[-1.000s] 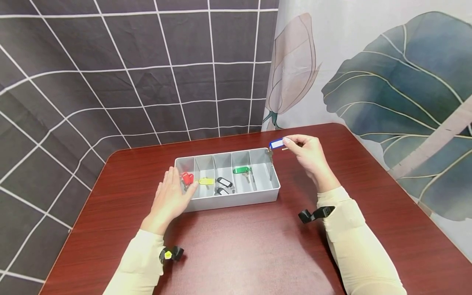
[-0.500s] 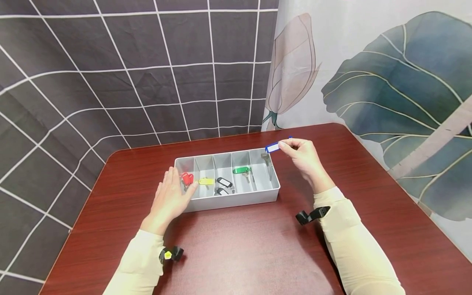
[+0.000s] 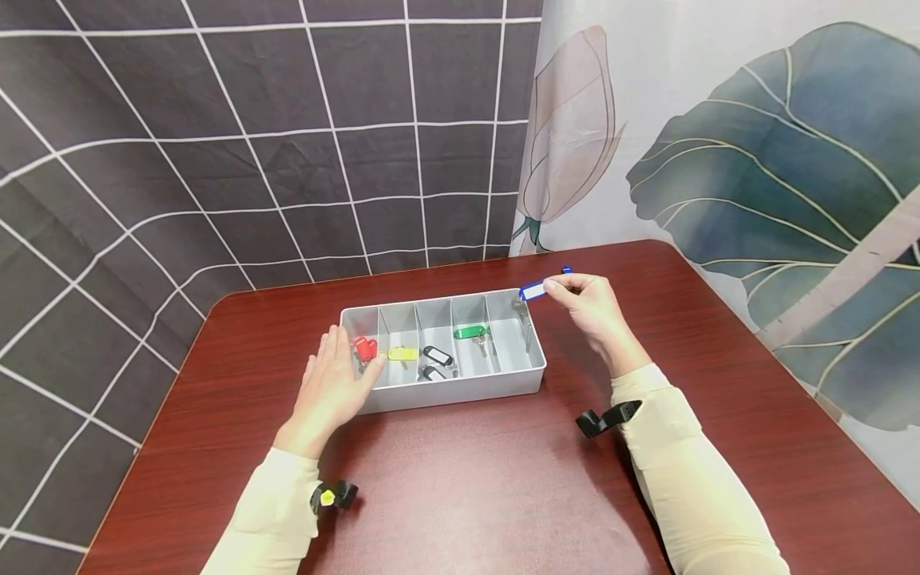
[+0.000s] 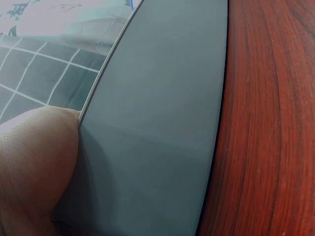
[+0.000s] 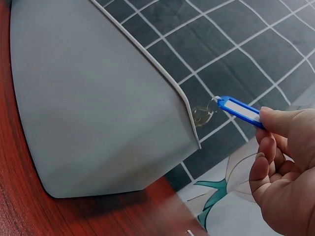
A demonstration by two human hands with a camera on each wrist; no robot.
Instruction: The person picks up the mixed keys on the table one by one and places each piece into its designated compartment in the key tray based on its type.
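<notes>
My right hand (image 3: 592, 311) pinches a blue key tag (image 3: 533, 291) between thumb and fingers above the tray's right end. From the tag's ring a key (image 5: 203, 116) hangs by the rim. Another small blue piece (image 3: 567, 270) shows behind the fingers; whether it is held cannot be told. My left hand (image 3: 331, 387) rests with straight fingers along the left end of the grey divided tray (image 3: 453, 389), its thumb over the front rim. Inside the tray lie red key tags (image 3: 365, 348), a yellow tag (image 3: 402, 354), black tags (image 3: 437, 355) and a green tag (image 3: 470, 331), in separate compartments.
The tray stands on a dark red wooden table (image 3: 460, 479). A dark grid-patterned cloth (image 3: 273, 144) hangs behind and to the left. On the right hangs a light curtain (image 3: 719, 96) with large leaf prints. Both wrists carry small black cameras (image 3: 609, 419).
My right hand has moved slightly left and down, bringing the blue tag and hanging key over the tray's right compartment. The small blue piece behind its fingers has come into view. My left hand stays put.
</notes>
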